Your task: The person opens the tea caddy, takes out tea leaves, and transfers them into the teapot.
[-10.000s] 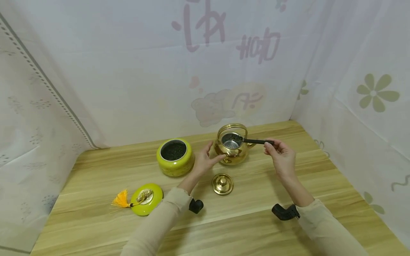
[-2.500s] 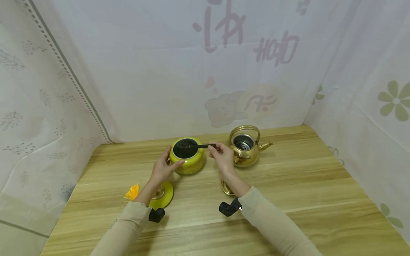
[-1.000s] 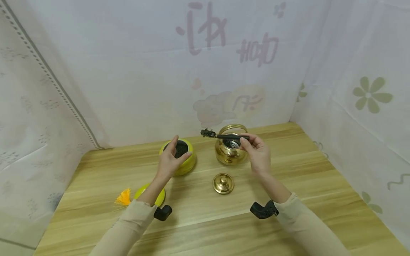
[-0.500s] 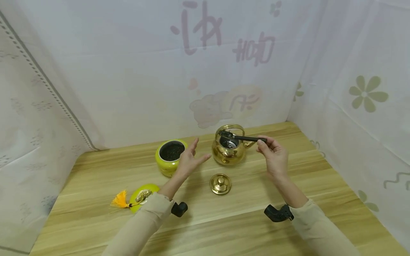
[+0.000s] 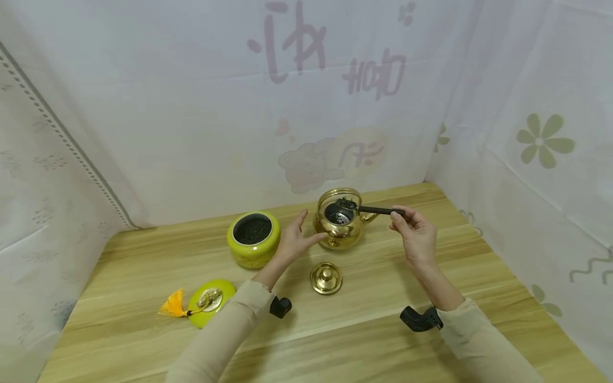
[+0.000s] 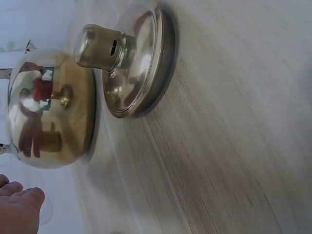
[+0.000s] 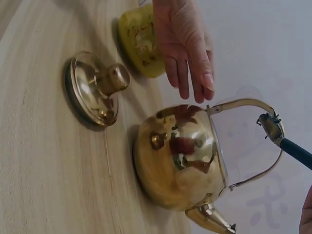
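Observation:
My right hand (image 5: 419, 238) pinches the dark handle of a spoon (image 5: 380, 210). The spoon's bowl, carrying dark leaves (image 5: 346, 202), is over the open top of a gold teapot (image 5: 338, 232). In the right wrist view the spoon bowl (image 7: 271, 127) shows near the teapot's raised handle. My left hand (image 5: 293, 242) is at the teapot's left side with fingers and thumb spread, holding nothing; whether a fingertip touches the pot I cannot tell. A yellow-green jar (image 5: 254, 256) of dark leaves stands open left of this hand.
The gold teapot lid (image 5: 326, 278) lies in front of the teapot. A yellow-green jar lid (image 5: 225, 290) with an orange tassel (image 5: 173, 304) lies at the front left, beside my left sleeve. Patterned cloth (image 5: 191, 133) hangs behind and along both sides of the wooden table (image 5: 354, 335).
From above the jar, the spoon has moved right with leaves in it to the teapot's opening. My left hand has let go of the jar and moved right to beside the teapot.

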`<state>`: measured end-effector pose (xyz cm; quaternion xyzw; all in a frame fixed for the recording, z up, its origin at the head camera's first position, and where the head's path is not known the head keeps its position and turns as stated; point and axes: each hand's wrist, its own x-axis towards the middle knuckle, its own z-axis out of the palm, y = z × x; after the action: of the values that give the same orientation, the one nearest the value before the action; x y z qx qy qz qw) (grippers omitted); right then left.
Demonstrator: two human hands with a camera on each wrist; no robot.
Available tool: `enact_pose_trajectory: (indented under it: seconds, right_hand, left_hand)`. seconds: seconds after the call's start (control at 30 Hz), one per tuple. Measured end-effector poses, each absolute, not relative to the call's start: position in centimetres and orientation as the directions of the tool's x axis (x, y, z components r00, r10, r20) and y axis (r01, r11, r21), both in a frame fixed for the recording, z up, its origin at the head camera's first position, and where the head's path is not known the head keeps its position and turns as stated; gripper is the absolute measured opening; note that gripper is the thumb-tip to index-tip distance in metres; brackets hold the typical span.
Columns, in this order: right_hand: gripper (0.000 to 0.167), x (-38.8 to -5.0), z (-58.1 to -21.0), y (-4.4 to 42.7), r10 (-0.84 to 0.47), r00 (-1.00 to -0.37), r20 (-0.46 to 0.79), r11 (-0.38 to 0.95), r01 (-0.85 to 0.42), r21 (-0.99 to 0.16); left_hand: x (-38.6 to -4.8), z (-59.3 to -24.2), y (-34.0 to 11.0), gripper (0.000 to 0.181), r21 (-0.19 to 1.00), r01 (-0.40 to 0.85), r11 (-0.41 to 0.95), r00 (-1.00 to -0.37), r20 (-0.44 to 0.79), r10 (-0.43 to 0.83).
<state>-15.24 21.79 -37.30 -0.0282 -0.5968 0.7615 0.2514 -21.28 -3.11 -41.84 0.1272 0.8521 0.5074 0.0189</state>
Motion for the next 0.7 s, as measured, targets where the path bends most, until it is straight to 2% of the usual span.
enact_pose_trajectory:
  seconds: [0.2, 0.4, 0.7]
  right_hand:
    - [0.029, -15.6, -37.6, 22.0, 0.411, -0.872, 0.265, -0.140, -0.348, -0.927]
    - [0.027, -15.9, -38.0, 22.1, 0.406, -0.872, 0.272, -0.108, -0.342, -0.934]
    - [0.026, -16.1, -38.0, 22.2, 0.406, -0.875, 0.264, -0.056, -0.312, -0.948]
  left_hand:
    - [-21.8, -42.3, -2.3, 0.089, 0.868, 0.176, 0.465, -0.968, 0.067, 0.242]
    - [-22.1, -42.4, -1.7, 0.089, 0.881, 0.169, 0.443, -0.964, 0.055, 0.259]
    - [-22.6, -42.1, -0.9, 0.090, 0.863, 0.152, 0.482, -0.970, 0.037, 0.240]
